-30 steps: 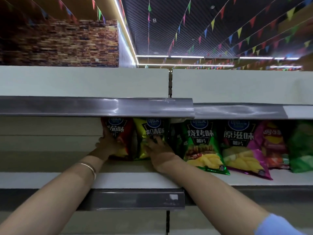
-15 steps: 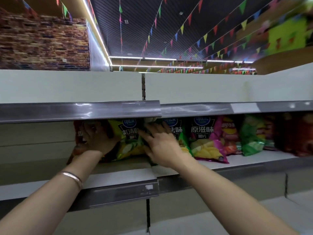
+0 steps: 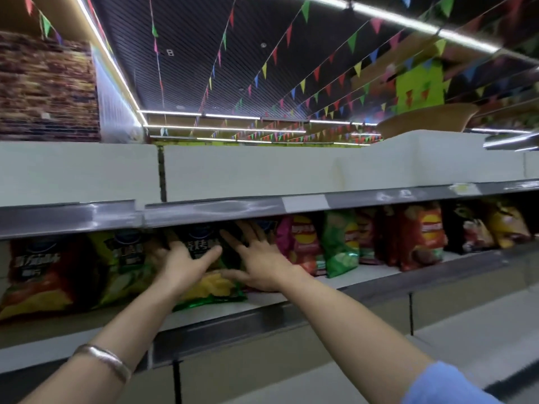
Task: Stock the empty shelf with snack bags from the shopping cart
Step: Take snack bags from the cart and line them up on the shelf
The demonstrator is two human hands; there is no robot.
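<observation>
Snack bags stand in a row on the shelf (image 3: 376, 277). My left hand (image 3: 182, 265) grips the green bag (image 3: 213, 290), fingers at its left edge and thumb across its dark front. My right hand (image 3: 259, 258) lies flat with fingers spread against the bag just right of it, which it mostly hides; its thumb touches the green bag. To the left stand a red bag (image 3: 38, 275) and a yellow-green bag (image 3: 125, 266). To the right come a pink bag (image 3: 300, 243), a green bag (image 3: 339, 246) and a red bag (image 3: 423, 234). The shopping cart is out of view.
The upper shelf's grey rail (image 3: 204, 209) hangs low over the bag tops. Further bags, dark (image 3: 469, 228) and yellow (image 3: 507, 225), continue to the far right. A lower shelf edge (image 3: 262, 319) juts out beneath my forearms. Floor shows at the lower right.
The view has swung right along the shelf. My left hand left the red bag and took the green bag. My right hand slid right onto the neighbouring bag with fingers spread.
</observation>
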